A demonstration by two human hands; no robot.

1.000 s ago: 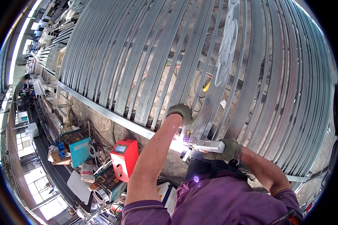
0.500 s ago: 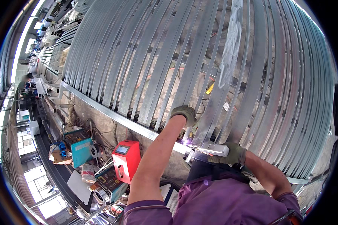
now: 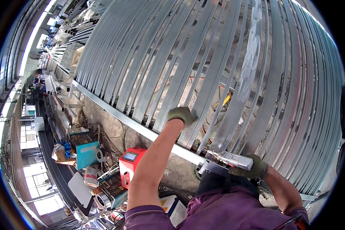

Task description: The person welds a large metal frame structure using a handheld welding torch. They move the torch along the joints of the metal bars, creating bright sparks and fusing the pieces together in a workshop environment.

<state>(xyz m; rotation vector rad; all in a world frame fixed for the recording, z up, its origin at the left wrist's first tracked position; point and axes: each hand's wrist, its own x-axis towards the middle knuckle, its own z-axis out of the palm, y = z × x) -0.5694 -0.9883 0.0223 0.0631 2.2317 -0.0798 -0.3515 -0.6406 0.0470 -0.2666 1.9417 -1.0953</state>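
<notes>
My right hand [image 3: 253, 168], in a grey-green work glove, is closed around the silver body of a handheld welding gun [image 3: 234, 159]. Its narrow nozzle points left, at the near rail [image 3: 142, 132] of a large metal frame, close to where the slats meet it. No spark shows at the tip. My left hand [image 3: 181, 116], gloved alike, is over a wide metal slat [image 3: 172, 92], a short way in from the rail. Its fingertips are smeared by motion and partly hidden, so its grip is unclear.
Many parallel slats stretch away from me. Whitish film covers one slat [image 3: 249, 61]. Left of my forearm stand a red box with a small screen [image 3: 129, 163] and a teal machine [image 3: 87, 155]. Cables [image 3: 107, 140] lie on the floor; something yellow [image 3: 226, 100] shows beneath the slats.
The bright purple spark at the nozzle has gone out. My left hand has moved left along the frame, away from the nozzle. My right hand still holds the welding gun, and the view has shifted.
</notes>
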